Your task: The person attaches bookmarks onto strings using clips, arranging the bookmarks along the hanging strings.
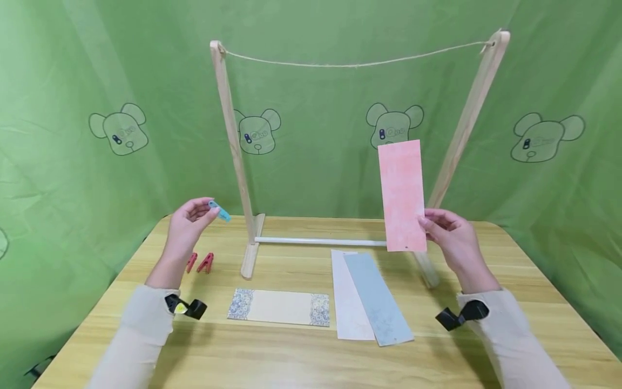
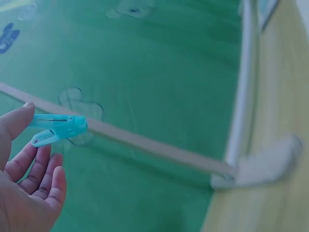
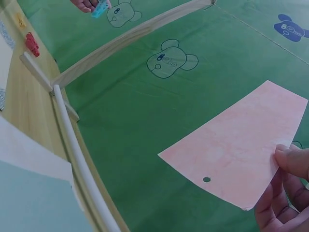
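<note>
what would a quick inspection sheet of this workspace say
Surface: wood-grain table
Job's things: two red clips; small yellow item, blurred; cream card with blue-patterned ends; blue card overlapping pale card; string tied across wooden frame
Clutter: nothing seen
Grippers: left hand pinches turquoise clip; right hand holds pink card by its edge
Cables: nothing seen
Surroundings: green curtain with printed bear heads; dark object at table's left edge, unclear

A wood-grain table [image 1: 286,359] carries a stand [image 1: 231,129], red clips [image 1: 206,263], a patterned card [image 1: 280,308] and two overlapping cards [image 1: 379,300].
</note>
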`<state>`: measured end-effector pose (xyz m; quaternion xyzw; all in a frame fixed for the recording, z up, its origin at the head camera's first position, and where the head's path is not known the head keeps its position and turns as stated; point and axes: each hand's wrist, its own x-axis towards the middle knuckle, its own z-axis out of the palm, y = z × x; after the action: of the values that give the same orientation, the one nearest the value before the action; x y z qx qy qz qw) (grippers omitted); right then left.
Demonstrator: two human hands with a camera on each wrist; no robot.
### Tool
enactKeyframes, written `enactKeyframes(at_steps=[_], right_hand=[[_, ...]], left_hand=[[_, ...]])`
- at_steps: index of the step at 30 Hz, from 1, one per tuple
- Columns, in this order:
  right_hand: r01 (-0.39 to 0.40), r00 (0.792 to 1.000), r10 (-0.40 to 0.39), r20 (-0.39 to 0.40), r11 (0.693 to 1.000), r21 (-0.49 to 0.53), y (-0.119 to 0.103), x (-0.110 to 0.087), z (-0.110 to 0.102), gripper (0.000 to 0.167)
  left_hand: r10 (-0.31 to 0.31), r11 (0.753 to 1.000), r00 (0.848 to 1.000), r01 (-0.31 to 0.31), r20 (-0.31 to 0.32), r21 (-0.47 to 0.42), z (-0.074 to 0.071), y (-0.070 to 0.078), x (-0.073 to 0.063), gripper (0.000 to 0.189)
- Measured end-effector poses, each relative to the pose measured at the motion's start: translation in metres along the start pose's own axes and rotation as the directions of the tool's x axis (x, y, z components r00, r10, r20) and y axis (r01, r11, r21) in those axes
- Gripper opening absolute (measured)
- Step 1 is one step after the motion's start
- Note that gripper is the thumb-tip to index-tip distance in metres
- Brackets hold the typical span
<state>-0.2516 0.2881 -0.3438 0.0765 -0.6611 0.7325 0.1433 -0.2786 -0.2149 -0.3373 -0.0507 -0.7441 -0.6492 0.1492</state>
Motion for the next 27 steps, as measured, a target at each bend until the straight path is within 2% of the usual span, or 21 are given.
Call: enactKeyframes(at_steps=[8, 16, 23, 27], right_hand=[[0.047, 0.999, -0.046, -0.019, 0.997, 0.062, -0.01, 0.009, 0.007, 0.012], [0.061, 0.998, -0.058, -0.029, 0.99, 0.126, -0.021, 0.017, 0.014, 0.013], [0.098, 0.995, -0.093, -0.032, 0.96, 0.264, -0.027, 0.024, 0.014, 0.019], [0.09, 0.996, -0.086, -0.027, 0.954, 0.286, -0.032, 0.028, 0.013, 0.018]], left_hand=[[0.026, 0.997, 0.999, -0.024, 0.028, -0.079, 0.027, 0.031, 0.011, 0.034], [0.043, 0.991, 0.997, -0.034, 0.071, -0.129, 0.054, 0.058, 0.023, 0.045], [0.064, 0.979, 0.993, -0.043, 0.097, -0.199, 0.073, 0.082, 0.037, 0.04], [0.083, 0.976, 0.992, -0.062, 0.092, -0.211, 0.083, 0.097, 0.044, 0.036]])
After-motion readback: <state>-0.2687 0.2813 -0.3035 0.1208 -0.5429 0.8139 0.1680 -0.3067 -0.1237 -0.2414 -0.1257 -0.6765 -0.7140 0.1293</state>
